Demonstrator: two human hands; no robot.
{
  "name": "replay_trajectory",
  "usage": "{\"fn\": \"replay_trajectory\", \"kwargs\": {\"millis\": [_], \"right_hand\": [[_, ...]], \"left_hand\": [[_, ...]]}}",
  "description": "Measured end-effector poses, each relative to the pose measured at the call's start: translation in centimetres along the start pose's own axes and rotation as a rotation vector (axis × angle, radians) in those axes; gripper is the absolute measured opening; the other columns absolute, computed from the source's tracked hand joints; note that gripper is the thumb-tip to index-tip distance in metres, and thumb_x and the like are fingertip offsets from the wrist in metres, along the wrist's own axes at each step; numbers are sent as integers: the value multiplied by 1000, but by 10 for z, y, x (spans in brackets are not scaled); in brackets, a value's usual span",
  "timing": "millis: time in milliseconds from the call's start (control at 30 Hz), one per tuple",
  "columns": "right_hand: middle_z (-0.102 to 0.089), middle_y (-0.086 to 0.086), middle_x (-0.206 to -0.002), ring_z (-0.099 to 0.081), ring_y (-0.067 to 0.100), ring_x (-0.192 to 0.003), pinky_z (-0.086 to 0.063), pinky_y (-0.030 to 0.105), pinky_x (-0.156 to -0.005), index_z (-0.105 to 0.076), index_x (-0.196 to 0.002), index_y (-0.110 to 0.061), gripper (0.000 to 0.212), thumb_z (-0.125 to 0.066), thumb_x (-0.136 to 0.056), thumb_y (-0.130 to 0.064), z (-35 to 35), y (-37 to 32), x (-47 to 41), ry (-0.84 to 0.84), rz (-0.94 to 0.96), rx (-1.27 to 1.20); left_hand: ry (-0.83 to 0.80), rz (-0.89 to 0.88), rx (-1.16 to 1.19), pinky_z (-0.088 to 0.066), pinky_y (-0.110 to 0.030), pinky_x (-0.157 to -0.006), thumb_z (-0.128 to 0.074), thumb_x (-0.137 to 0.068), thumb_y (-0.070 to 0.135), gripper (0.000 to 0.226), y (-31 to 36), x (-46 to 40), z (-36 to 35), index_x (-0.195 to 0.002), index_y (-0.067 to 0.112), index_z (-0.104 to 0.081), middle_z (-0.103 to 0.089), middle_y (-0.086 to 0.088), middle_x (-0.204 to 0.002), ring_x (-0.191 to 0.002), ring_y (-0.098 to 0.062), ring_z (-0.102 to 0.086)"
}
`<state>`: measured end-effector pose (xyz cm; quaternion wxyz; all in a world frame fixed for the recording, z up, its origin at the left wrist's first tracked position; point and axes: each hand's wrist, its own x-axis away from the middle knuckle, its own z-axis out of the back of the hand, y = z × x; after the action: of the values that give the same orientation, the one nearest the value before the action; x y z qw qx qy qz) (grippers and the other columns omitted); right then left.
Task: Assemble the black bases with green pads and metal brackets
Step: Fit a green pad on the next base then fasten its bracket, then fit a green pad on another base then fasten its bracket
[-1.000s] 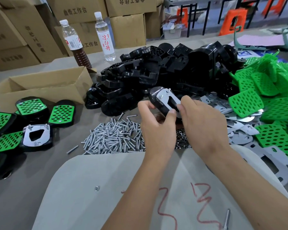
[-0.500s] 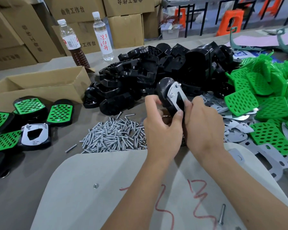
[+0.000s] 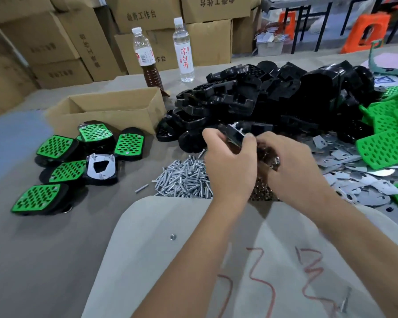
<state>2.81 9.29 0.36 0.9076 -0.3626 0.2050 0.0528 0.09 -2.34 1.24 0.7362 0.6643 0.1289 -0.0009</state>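
Note:
My left hand [image 3: 230,166] grips a black base with a metal bracket [image 3: 236,134], held almost edge-on above the table. My right hand [image 3: 290,166] is close beside it, fingers curled, with small shiny nuts [image 3: 275,162] at its fingertips. A heap of black bases [image 3: 262,97] lies behind. Green pads [image 3: 384,134] pile at the right, metal brackets [image 3: 345,166] lie under them. Screws [image 3: 184,177] lie in a heap left of my hands. Several finished bases with green pads [image 3: 55,145] rest at the left, one showing its bracket [image 3: 101,166].
An open cardboard box [image 3: 106,111] stands at the back left, two bottles [image 3: 184,49] behind it. A grey sheet with red marks [image 3: 193,260] covers the near table, with a loose nut [image 3: 173,237] and a screw [image 3: 344,300] on it. Stacked cartons [image 3: 55,42] fill the background.
The base in my left hand has tipped from bracket-facing-me to nearly edge-on and lower. My right hand has left the bracket and dropped to the nuts.

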Motion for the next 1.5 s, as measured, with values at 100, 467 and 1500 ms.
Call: {"fn": "replay_trajectory", "kwargs": {"millis": [100,467,1500], "right_hand": [[-65,-12,-63,-61,6,-55,-46,21,-52,-66,-80,-16,21,-68,-100,-23,-21,-29,-16,-89,-84,-270],[-65,9,-79,-63,19,-63,-53,24,-59,-64,-108,-9,9,-56,-106,-13,-142,-158,-75,-623,-653,-1264],[-47,15,-128,-45,36,-118,-50,41,-83,-70,-111,-10,30,-81,-85,-18,19,65,-65,230,-317,700]], "left_hand": [[153,-167,-150,-43,-31,-65,-54,-97,35,16,4,-7,32,-93,20,-49,-58,5,-63,-65,-12,-56],[636,-258,-632,-32,-35,-103,-59,-99,18,22,-11,-46,148,-115,8,-69,-66,-10,-122,-118,-32,-48],[-184,17,-438,-39,-31,-79,-62,-93,13,32,-1,-19,-65,-122,17,-50,-57,0,-115,-99,-21,-54]]}}
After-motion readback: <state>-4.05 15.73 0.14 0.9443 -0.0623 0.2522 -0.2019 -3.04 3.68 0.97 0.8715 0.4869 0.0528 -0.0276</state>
